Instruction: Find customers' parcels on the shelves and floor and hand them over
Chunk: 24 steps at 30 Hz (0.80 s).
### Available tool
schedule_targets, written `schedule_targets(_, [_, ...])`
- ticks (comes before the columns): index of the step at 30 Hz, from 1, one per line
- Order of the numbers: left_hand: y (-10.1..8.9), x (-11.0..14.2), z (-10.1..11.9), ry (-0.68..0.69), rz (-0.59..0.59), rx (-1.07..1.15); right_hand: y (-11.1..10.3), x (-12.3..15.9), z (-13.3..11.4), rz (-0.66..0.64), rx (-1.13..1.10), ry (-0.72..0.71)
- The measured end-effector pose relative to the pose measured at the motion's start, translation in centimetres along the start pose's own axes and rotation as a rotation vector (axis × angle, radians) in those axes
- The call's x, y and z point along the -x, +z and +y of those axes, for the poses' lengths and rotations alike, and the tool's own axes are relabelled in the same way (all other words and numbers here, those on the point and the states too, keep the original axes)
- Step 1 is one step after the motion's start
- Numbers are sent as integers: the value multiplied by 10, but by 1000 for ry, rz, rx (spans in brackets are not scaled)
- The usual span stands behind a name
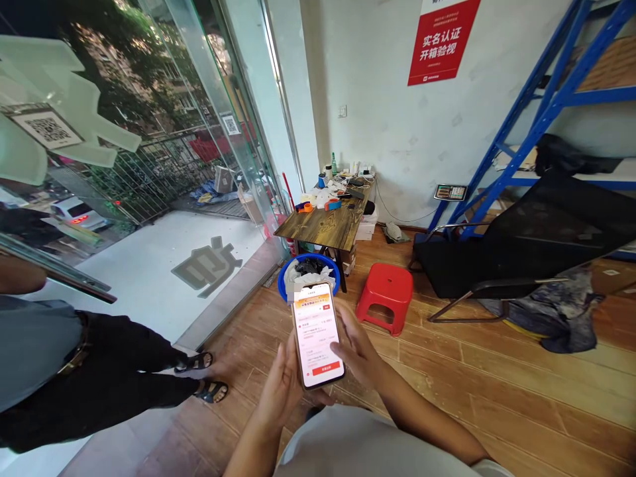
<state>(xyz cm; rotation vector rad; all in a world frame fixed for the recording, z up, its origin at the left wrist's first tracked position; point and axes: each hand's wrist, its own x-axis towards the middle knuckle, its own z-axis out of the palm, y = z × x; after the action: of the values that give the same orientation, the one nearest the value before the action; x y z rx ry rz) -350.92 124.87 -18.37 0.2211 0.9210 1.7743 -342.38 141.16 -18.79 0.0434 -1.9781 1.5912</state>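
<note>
A smartphone [318,338] is held upright in front of my body, its screen lit with a white and pink page and a red button near the bottom. My left hand [281,377] grips it along the left side and lower edge. Around its right side my right hand [355,348] is closed, with the thumb over the screen at the right edge. The fingers behind the phone are mostly hidden.
Beyond the phone stand a blue bin [283,278] with bags, a cluttered wooden table [318,228] and a red stool [385,291]. A black reclining chair [467,262] and blue shelving [527,119] are right. Left, a person in black trousers [124,364] stands by the glass door [218,99].
</note>
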Motion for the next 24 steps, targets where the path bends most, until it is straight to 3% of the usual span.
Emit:
schedule_targets(2, [-3,-2,-1,13,18,32,-2,1,1,-147,-77,7])
schedule_targets(4, [-8,-5,-2,48,22,48,-4,3,2,-210,-91,6])
schedule_targets(12, [-17,-11,-5,43,50,102,1,9,8,-195,-84,15])
schedule_targets(24, [-19,-12,-3,94,-27,85,2,7,8,-183,-142,67])
